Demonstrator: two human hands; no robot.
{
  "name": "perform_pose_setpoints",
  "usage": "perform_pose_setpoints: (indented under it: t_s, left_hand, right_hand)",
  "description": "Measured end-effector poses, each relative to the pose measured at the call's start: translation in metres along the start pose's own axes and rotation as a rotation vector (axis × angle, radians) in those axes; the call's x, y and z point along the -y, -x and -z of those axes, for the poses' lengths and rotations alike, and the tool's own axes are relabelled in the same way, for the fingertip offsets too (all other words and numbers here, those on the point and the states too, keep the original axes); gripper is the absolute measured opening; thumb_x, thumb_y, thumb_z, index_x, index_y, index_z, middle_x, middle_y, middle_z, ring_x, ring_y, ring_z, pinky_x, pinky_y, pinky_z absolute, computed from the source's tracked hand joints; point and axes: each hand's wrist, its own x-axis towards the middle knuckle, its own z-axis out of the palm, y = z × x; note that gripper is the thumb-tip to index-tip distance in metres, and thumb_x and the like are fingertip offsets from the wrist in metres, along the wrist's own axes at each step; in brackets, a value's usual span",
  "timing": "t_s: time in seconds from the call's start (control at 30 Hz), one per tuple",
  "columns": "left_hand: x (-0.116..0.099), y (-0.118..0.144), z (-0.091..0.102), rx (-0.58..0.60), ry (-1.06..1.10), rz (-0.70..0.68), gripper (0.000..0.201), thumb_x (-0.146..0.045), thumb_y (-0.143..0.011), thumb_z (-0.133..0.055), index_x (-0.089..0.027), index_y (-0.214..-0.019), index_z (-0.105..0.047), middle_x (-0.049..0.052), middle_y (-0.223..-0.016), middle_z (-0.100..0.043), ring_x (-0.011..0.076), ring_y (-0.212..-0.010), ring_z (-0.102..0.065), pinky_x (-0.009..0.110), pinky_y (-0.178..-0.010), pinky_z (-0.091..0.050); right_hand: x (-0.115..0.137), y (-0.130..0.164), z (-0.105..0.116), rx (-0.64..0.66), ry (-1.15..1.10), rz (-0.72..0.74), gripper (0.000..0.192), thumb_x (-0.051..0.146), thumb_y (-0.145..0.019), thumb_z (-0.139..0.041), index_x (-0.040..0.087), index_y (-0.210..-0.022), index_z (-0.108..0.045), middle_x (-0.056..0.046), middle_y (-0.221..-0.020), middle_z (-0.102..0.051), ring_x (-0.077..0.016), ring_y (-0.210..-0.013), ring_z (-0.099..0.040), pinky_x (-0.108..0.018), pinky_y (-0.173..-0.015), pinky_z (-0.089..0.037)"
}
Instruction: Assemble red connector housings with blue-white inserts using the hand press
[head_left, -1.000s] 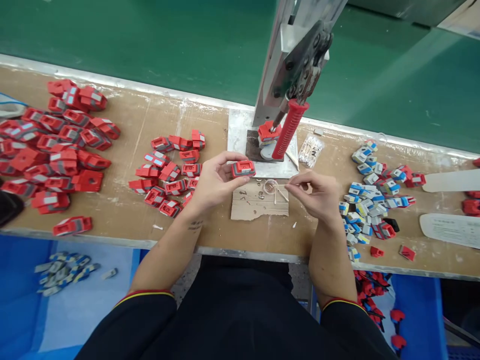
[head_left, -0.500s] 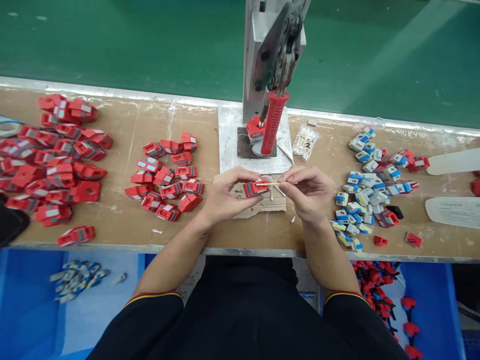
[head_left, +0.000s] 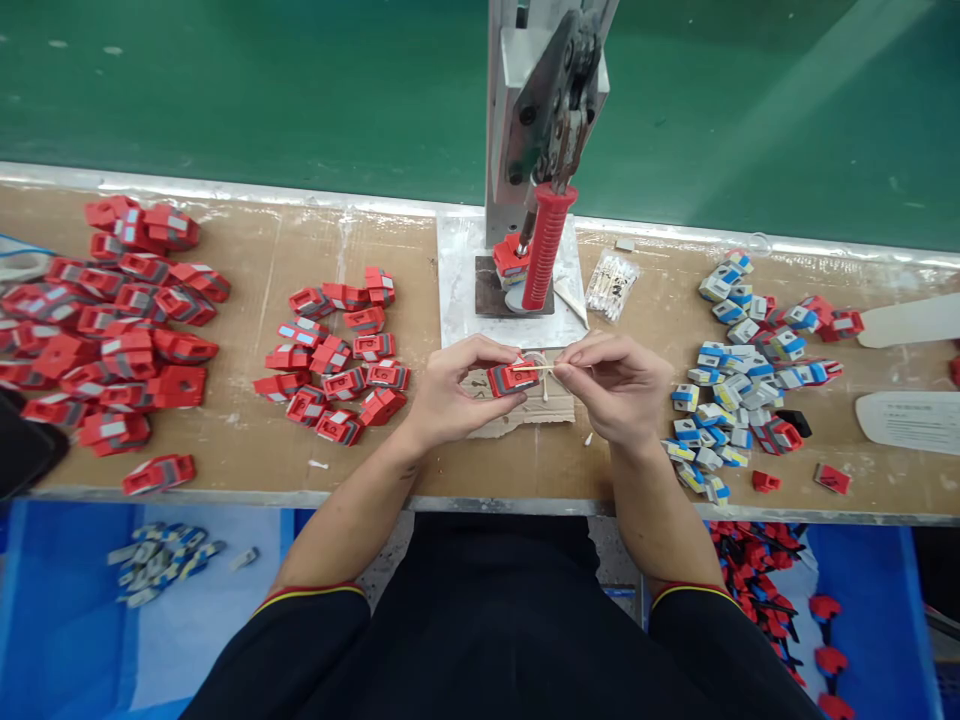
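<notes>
At the counter (head_left: 420,250) centre, your left hand (head_left: 450,395) grips a red-and-grey plastic part (head_left: 510,377); your right hand (head_left: 611,385) pinches a thin wooden stick (head_left: 534,369), tip touching the part. Judged step: dabbing the part's recess. Keep the stick steady. The hand press (head_left: 536,150) stands close at 12 o'clock; red parts (head_left: 337,350) crowd 9 o'clock, blue-and-white parts (head_left: 739,370) 3 o'clock.

sleeves (head_left: 311,600): black, short | cuff trim: red and yellow bands | forearms: bare | left forearm: small dark marking
</notes>
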Motion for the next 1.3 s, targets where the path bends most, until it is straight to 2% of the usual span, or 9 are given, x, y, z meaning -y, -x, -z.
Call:
perform_pose_setpoints:
  t_s: [0.17, 0.37, 0.43, 0.57, 0.7, 0.8, 0.97, 1.1, 1.3]
  left_hand:
    - [0.0, -0.001, 0.001, -0.013, -0.017, -0.025, 0.026, -0.022, -0.079, -0.088, -0.019, -0.101, -0.076, 0.007, -0.096, -0.08, 0.0178, -0.088, -0.078, 0.028, -0.079, -0.064]
    - [0.001, -0.003, 0.004, -0.032, -0.041, -0.032, 0.025, -0.023, -0.079, -0.088, -0.018, -0.101, -0.076, 0.008, -0.097, -0.081, 0.0184, -0.089, -0.079, 0.028, -0.078, -0.065]
    - [0.002, -0.003, 0.005, -0.033, -0.055, -0.024, 0.026, -0.023, -0.078, -0.089, -0.018, -0.101, -0.076, 0.008, -0.099, -0.081, 0.0195, -0.092, -0.079, 0.029, -0.08, -0.065]
    - [0.003, -0.003, 0.006, -0.027, -0.058, -0.04, 0.027, -0.021, -0.079, -0.089, -0.019, -0.102, -0.076, 0.008, -0.103, -0.081, 0.0211, -0.1, -0.08, 0.031, -0.085, -0.066]
    - [0.004, -0.004, 0.007, -0.03, -0.08, -0.045, 0.024, -0.023, -0.082, -0.088, -0.02, -0.102, -0.075, 0.008, -0.103, -0.082, 0.0223, -0.104, -0.08, 0.035, -0.09, -0.066]
    - [0.003, -0.004, 0.008, -0.024, -0.108, -0.051, 0.021, -0.026, -0.085, -0.086, -0.021, -0.102, -0.075, 0.008, -0.104, -0.082, 0.0229, -0.105, -0.08, 0.037, -0.092, -0.065]
    - [0.0, -0.005, 0.007, -0.008, -0.172, -0.068, 0.017, -0.026, -0.086, -0.085, -0.021, -0.099, -0.074, 0.007, -0.104, -0.082, 0.022, -0.103, -0.08, 0.035, -0.089, -0.065]
    - [-0.002, -0.005, 0.006, -0.004, -0.173, -0.095, 0.019, -0.019, -0.085, -0.084, -0.021, -0.1, -0.074, 0.007, -0.105, -0.082, 0.0217, -0.101, -0.08, 0.033, -0.086, -0.064]
    - [-0.002, -0.004, 0.006, 0.013, -0.175, -0.054, 0.018, -0.022, -0.085, -0.084, -0.022, -0.1, -0.076, 0.008, -0.105, -0.082, 0.0226, -0.102, -0.08, 0.034, -0.086, -0.065]
  right_hand:
    - [0.0, 0.0, 0.005, -0.008, 0.09, 0.03, 0.011, 0.018, -0.087, -0.083, 0.025, -0.084, -0.074, 0.0, -0.077, -0.079, -0.0155, -0.066, -0.072, -0.028, -0.053, -0.05]
    - [0.002, -0.004, 0.02, -0.01, 0.072, 0.033, 0.013, 0.02, -0.086, -0.084, 0.025, -0.082, -0.073, 0.001, -0.075, -0.077, -0.0154, -0.067, -0.071, -0.029, -0.058, -0.052]
    - [0.0, -0.006, 0.027, 0.076, 0.155, 0.0, 0.013, 0.022, -0.087, -0.083, 0.025, -0.08, -0.072, 0.001, -0.072, -0.076, -0.0143, -0.063, -0.067, -0.028, -0.056, -0.049]
    - [-0.015, -0.005, 0.024, 0.364, 0.414, -0.056, 0.011, 0.02, -0.089, -0.076, 0.023, -0.08, -0.073, 0.0, -0.074, -0.075, -0.0128, -0.06, -0.061, -0.027, -0.058, -0.045]
    - [-0.024, -0.003, 0.018, 0.486, 0.478, -0.053, 0.014, 0.014, -0.089, -0.07, 0.023, -0.079, -0.073, -0.001, -0.078, -0.077, -0.0149, -0.07, -0.066, -0.028, -0.066, -0.048]
    - [-0.017, -0.005, 0.023, 0.418, 0.398, -0.044, 0.012, 0.017, -0.089, -0.075, 0.023, -0.08, -0.074, 0.0, -0.075, -0.076, -0.0128, -0.063, -0.063, -0.027, -0.06, -0.047]
    - [-0.002, -0.004, 0.022, 0.073, 0.094, -0.057, 0.017, 0.03, -0.087, -0.085, 0.024, -0.077, -0.072, 0.0, -0.073, -0.076, -0.015, -0.064, -0.069, -0.029, -0.057, -0.052]
    - [0.0, -0.002, 0.008, 0.083, -0.037, -0.042, 0.017, 0.03, -0.086, -0.086, 0.025, -0.077, -0.073, -0.001, -0.073, -0.078, -0.0154, -0.062, -0.07, -0.029, -0.052, -0.053]
    - [-0.001, -0.003, 0.004, 0.151, 0.004, -0.107, 0.021, 0.03, -0.083, -0.089, 0.023, -0.073, -0.071, -0.001, -0.071, -0.078, -0.0152, -0.061, -0.07, -0.028, -0.051, -0.052]
